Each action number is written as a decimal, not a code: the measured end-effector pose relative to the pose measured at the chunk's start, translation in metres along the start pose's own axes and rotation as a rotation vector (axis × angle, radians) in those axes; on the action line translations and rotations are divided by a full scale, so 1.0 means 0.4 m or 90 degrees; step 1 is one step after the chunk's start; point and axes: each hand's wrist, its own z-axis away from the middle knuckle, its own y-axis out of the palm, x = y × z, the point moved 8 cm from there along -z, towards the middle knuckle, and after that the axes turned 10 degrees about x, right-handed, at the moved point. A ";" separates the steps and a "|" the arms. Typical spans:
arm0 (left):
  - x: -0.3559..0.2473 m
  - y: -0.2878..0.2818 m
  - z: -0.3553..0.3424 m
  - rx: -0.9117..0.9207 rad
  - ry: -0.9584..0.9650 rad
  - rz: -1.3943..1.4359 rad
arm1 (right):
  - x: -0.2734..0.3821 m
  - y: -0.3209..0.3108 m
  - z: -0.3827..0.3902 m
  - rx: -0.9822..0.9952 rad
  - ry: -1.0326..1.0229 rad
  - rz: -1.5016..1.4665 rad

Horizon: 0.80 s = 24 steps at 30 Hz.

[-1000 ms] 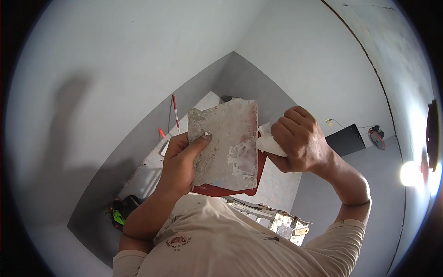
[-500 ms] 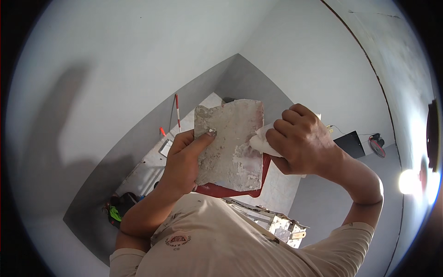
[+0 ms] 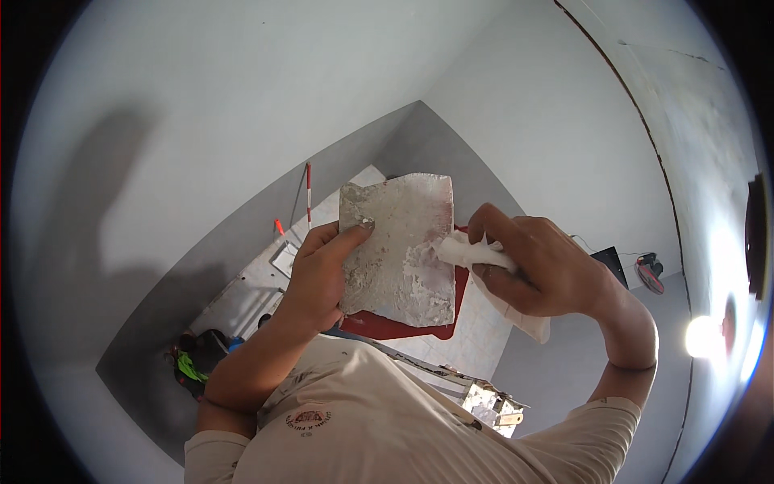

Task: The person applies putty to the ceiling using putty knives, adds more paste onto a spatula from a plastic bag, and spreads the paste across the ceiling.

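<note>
My left hand (image 3: pixel 318 270) grips the left edge of a rectangular plate (image 3: pixel 399 250) caked with pale plaster, its thumb resting on the face. Thicker ridges of plaster cling near the plate's right and lower edges. At its right side my right hand (image 3: pixel 540 266) pinches a crumpled white cloth (image 3: pixel 468 252), whose bunched end touches the plaster there. A loose flap of it hangs below the fingers. Behind and under the plate shows a red, tray-like thing (image 3: pixel 391 327), mostly hidden by the plate.
A worn, plaster-spattered bench or stand (image 3: pixel 488 403) is close below on the right. Grey-and-white walls meet in the far corner. A red-and-white pole (image 3: pixel 309 194) leans at the left. Dark gear with green (image 3: pixel 192 367) lies lower left; a bright lamp (image 3: pixel 704 336) shines at the right.
My right hand has turned and shifted a little right and down, fingers now pinching the cloth, with a flap hanging below. My left hand keeps hold of the plate.
</note>
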 end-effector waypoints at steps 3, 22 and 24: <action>-0.013 0.014 0.019 -0.020 -0.005 -0.005 | -0.004 0.001 -0.001 -0.018 -0.031 -0.030; -0.002 0.036 0.019 0.058 0.087 0.033 | 0.048 0.074 -0.019 -0.039 -0.046 0.518; 0.005 0.033 0.021 0.018 0.089 0.010 | 0.056 0.086 -0.018 -0.046 -0.055 0.558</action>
